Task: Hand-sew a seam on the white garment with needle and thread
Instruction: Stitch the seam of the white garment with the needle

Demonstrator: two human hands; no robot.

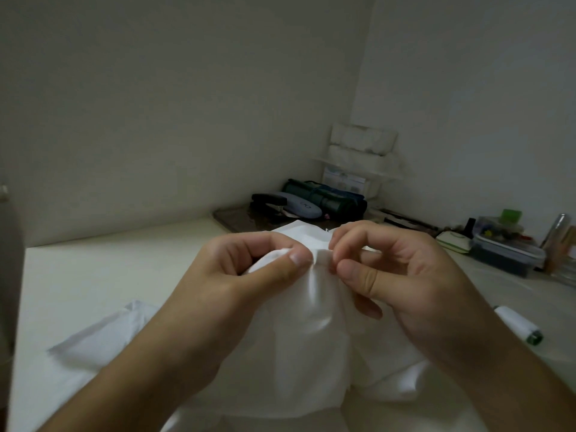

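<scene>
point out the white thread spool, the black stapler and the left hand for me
white thread spool [517, 328], head view, on the middle of its wound white body
black stapler [269, 201], head view, on its dark top arm
left hand [240, 275], head view, on the back of the hand near the thumb base

Garment [299, 332]: white cloth, smooth, matt. Tabletop [93, 275]: smooth, matt. Spool [517, 325]: white thread.

The white garment [299, 325] was held up over the pale table [93, 275], a fold pinched by the left hand [246, 275] between thumb and curled fingers. Just beside it, the same fold was pinched by the right hand [396, 269]. A spool of white thread [519, 325] was seen lying to the right; a stapler [269, 202] was parked in the far corner.
</scene>
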